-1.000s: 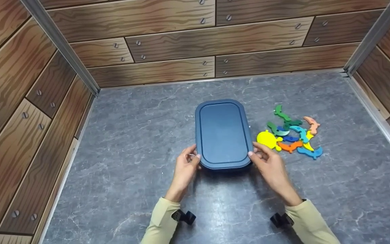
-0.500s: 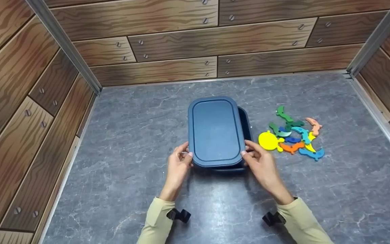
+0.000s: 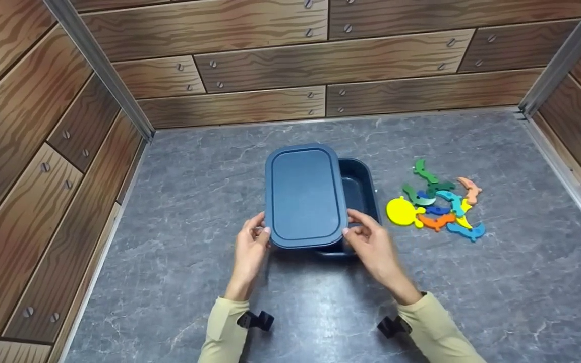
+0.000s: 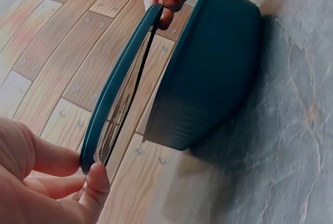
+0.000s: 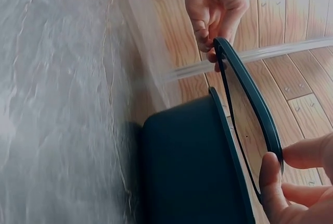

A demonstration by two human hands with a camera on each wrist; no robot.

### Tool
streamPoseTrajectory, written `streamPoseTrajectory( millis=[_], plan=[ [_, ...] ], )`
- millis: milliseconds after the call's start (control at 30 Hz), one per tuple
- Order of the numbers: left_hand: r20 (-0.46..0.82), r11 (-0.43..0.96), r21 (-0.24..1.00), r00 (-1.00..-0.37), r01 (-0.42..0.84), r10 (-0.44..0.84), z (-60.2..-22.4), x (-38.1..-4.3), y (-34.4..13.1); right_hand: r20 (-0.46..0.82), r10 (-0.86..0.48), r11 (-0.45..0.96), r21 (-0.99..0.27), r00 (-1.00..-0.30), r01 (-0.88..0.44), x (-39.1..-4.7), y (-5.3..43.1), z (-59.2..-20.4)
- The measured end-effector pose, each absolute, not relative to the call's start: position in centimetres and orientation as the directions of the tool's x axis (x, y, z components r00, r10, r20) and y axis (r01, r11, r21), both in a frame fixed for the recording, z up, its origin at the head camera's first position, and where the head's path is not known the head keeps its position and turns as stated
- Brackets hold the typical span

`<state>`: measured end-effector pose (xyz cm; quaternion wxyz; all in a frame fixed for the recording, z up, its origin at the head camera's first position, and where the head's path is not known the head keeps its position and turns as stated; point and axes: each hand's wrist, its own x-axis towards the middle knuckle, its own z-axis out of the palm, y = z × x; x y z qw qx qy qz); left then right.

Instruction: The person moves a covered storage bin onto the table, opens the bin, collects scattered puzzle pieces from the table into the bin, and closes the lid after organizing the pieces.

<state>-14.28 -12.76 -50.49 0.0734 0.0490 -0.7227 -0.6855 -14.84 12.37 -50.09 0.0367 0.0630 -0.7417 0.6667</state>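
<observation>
Both hands hold a dark blue lid (image 3: 305, 195) with rounded corners, raised clear above a matching deep box (image 3: 358, 186). My left hand (image 3: 250, 247) pinches its near left corner between thumb and fingers; my right hand (image 3: 373, 247) pinches the near right corner. In the left wrist view the lid (image 4: 119, 83) shows edge-on, with a gap between it and the box (image 4: 213, 67). The lid sits to the left of the box and covers much of its opening in the head view. What shows of the inside, on the right, is bare.
Right of the box lies a loose cluster of colourful flat pieces: a yellow turtle-like one (image 3: 402, 212), an orange one (image 3: 437, 222), a blue one (image 3: 467, 231), a green one (image 3: 425, 171) and several others. Wood-patterned walls (image 3: 265, 65) enclose the grey marbled table (image 3: 184, 201).
The lid has come up off the box and moved left in both hands, uncovering the right part of the opening. The box and the colourful pieces stay where they were.
</observation>
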Motion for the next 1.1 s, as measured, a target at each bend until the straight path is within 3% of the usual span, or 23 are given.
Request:
streamPoseTrajectory(
  millis=[867, 1100],
  plan=[
    [0.07, 0.151, 0.988, -0.959, 0.029, -0.276, -50.9, -13.3, -17.5, 0.111, -0.154, 0.037, -0.992, -0.982, -0.118, -14.3, 7.3, -50.7],
    [0.044, 0.141, 0.99, -0.948, 0.0, -0.314, -51.0, -12.8, -18.7, 0.082, -0.19, 0.079, -0.992, -0.978, -0.098, -13.2, 5.9, -48.3]
  ],
)
